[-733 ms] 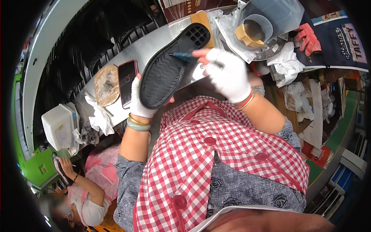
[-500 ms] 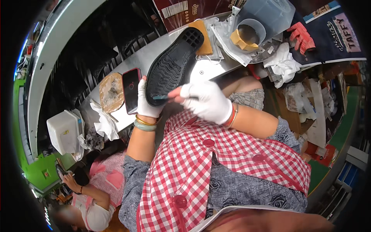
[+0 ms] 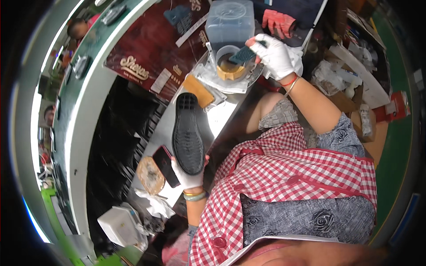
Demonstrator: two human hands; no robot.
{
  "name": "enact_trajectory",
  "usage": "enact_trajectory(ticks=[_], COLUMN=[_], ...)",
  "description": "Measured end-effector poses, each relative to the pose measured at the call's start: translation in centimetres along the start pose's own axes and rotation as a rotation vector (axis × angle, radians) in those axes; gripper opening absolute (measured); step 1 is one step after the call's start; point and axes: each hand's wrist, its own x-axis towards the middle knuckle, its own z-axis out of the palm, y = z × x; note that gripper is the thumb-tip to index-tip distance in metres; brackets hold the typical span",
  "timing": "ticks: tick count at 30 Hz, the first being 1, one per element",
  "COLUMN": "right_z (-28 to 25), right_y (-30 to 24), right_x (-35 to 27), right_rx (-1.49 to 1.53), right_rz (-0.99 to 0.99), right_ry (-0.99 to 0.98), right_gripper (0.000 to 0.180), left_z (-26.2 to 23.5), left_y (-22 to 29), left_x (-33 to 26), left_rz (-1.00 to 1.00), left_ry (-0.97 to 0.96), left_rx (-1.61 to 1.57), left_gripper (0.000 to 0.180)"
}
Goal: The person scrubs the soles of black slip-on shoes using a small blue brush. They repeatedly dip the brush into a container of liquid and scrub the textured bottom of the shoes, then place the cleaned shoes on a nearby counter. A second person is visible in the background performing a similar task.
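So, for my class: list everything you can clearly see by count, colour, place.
Shoe sole: one, black, in left hand.
Brush-like tool: one, teal, in right hand.
Cup: one, translucent and tan, by tool.
Tub: one, bluish, behind cup.
Loose glove: one, pink, right of tub.
Pad: one, tan, on table.
Phone: one, dark, on table.
Round piece: one, brown, beside phone.
Box: one, white, lower left.
Packaging: uncounted, maroon, upper left.
Plastic scraps: uncounted, whitish, right.
Checked apron: one, red-white, worn.
Hands: two, white-gloved, at sole and tool.
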Motion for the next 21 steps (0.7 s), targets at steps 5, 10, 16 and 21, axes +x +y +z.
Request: enact_trajectory(ticks=[5,10,16,21], right_z=[-0.2,-1.6,-2.3,-3.9], right_y=[2.1,5.0,5.2,7.1], right_x=[0.5,1.8,-2.6,-10.5], right_rx=[-0.182,-0.129,0.006,-0.063], right_rz=[0.051,0.031,0.063,0.305], right_ry=[-0.115,-0.104,0.091,-0.085], right_gripper=[0.019,0.019,0.035,0.014], left_z=[-0.3,1.6,6.6,11.9], left_y=[0.5,2.4,8.2,17.6], left_x=[-0.5,-2.0,-5.9,-5.3], left_rz=[0.015,0.097,0.425,0.936], left_ry=[-0.149,-0.247,-0.314,-0.134], left_rx=[-0.015,-0.001,0.010,0.108], left_gripper=[0.072,0.074,0.069,0.060])
